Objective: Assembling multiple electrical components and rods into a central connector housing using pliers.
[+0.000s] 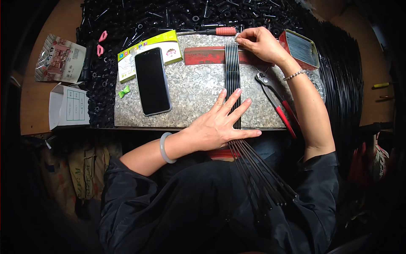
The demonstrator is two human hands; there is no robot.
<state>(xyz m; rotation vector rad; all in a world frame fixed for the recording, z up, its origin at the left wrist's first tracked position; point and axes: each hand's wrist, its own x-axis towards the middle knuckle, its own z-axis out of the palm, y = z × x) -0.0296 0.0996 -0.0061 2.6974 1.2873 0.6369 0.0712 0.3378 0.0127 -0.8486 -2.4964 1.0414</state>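
Note:
A row of thin black rods lies side by side across a speckled stone slab. My left hand is laid over them at the slab's near edge, fingers spread and palm down. Toward me the rods fan out over my dark clothing. At their far tips, which rest across a red metal bar, the thumb and forefinger of my right hand are pinched together. Whatever sits in that pinch is too small to make out. Red-handled pliers lie below my right wrist.
Left on the slab are a black phone, a green-and-white box and a green bow. A red-handled tool lies behind the bar. A red tin holds thin metal pieces. Black parts heap up behind; black rods bundle at right.

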